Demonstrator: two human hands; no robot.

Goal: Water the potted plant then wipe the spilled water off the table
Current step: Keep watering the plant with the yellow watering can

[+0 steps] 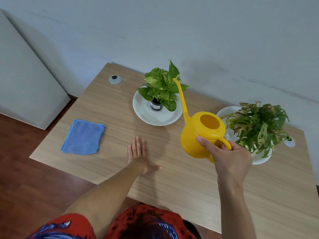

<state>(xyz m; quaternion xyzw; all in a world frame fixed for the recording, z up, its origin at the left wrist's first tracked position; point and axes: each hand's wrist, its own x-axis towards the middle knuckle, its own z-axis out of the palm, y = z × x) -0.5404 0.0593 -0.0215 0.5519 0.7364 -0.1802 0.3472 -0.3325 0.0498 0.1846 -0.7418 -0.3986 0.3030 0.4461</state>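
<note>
Head view of a wooden desk (172, 178) set against a pale wall. At the left lies a folded blue cloth (82, 137), flat on the desk and apart from everything else. Far behind it, a round cable port (115, 79) sits in the desk surface. Right of the cloth, the left hand (139, 156) rests palm down on the desk, its fingers (138, 144) released and spread flat, grasping nothing. Beyond this hand, toward the far edge, a small potted plant (162, 87) with green-and-yellow leaves stands in a dark pot at the centre of a white dish (146, 114). Right of centre, the right hand (229, 159) holds a yellow watering can (198, 135) above the desk, fingers clenched around its handle; the long spout rises to the far left, its tip reaching the plant's leaves. At the far right, a second plant (259, 125) with holed, partly browned leaves stands in another white dish (224, 112).
</note>
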